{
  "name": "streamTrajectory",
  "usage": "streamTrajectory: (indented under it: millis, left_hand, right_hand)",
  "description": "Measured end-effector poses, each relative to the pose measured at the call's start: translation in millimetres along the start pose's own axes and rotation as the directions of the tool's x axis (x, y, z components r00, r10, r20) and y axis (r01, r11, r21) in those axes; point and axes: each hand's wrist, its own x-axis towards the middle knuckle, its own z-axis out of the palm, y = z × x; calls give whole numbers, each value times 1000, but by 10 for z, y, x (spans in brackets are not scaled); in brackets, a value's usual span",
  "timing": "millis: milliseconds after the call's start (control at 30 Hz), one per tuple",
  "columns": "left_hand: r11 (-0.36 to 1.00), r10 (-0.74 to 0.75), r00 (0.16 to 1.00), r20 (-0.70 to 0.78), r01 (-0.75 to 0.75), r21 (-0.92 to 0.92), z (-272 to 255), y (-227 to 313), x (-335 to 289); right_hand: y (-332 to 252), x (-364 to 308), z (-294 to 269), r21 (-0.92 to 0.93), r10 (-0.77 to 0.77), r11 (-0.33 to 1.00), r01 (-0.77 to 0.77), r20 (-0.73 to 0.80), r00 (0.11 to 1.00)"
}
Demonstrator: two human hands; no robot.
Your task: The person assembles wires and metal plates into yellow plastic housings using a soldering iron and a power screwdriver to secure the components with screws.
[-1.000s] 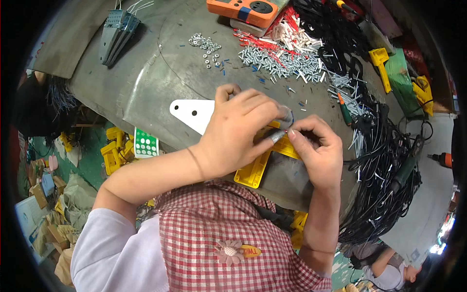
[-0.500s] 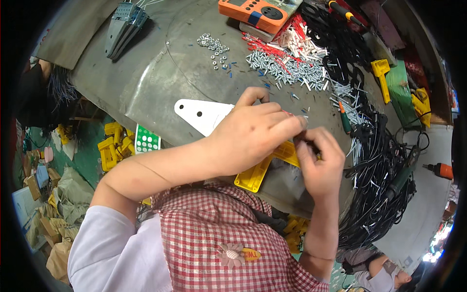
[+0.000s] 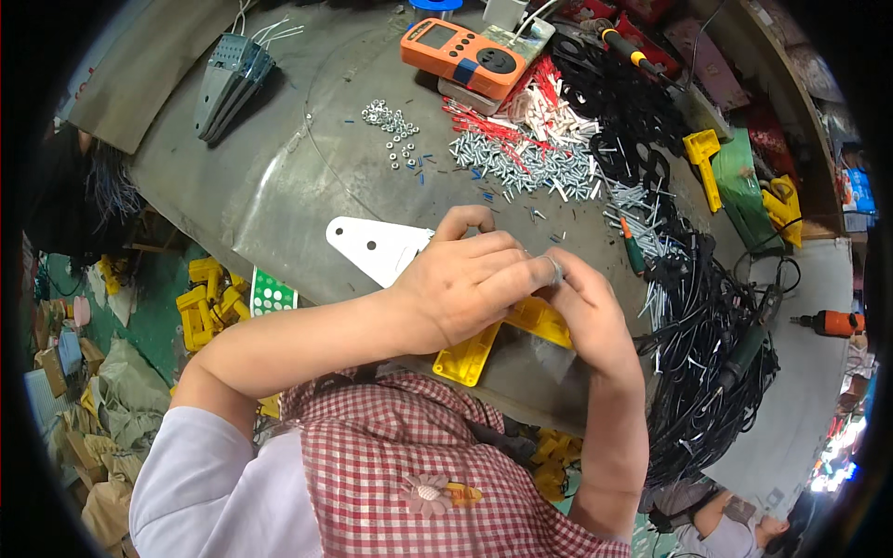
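Note:
My left hand (image 3: 473, 284) reaches across with fingers curled, over the end of a white tapered plate (image 3: 372, 247) with dark holes. Its fingertips meet those of my right hand (image 3: 593, 312), which is bent inward with closed fingers. A small greyish thing (image 3: 557, 270) shows where the fingertips come together, too small to name. Under both hands sits a yellow plastic housing (image 3: 465, 359), an angled piece with an open inside. The palms and whatever the fingers pinch are hidden.
Behind the hands lie scattered nuts (image 3: 389, 121), a heap of screws (image 3: 530, 166) and red and white wires. An orange meter (image 3: 462, 58) stands beyond. A screwdriver (image 3: 633, 245) and tangled black cables (image 3: 712, 325) lie at the right, a grey-blue stacked part (image 3: 231, 86) at the far left.
My right hand has closed in against the left fingertips, its fingers now more covered. The whole view has shifted slightly, so the bench things appear lower left or left.

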Motion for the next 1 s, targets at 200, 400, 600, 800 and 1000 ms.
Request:
streamTrajectory:
  millis: [200,400,600,800,1000]
  left_hand:
    - [657,-595,790,145,583,-478,-13,7,76]
    - [985,60,994,-86,-45,169,2,-37,-142]
    - [968,143,986,-86,-122,219,-26,-49,-77]
    - [811,-243,940,238,63,581,-909,-632,-389]
    - [860,-450,881,150,381,340,-1005,-749,-432]
  right_hand:
    - [-82,-59,155,-535,-378,824,185,-276,884]
    - [-82,7,111,-90,-127,988,122,-46,991]
    - [-49,-100,66,202,61,979,-34,-131,990]
    - [-98,-57,1,1,82,997,-82,-112,990]
    - [-25,863,-379,-67,-162,987,148,-418,894]
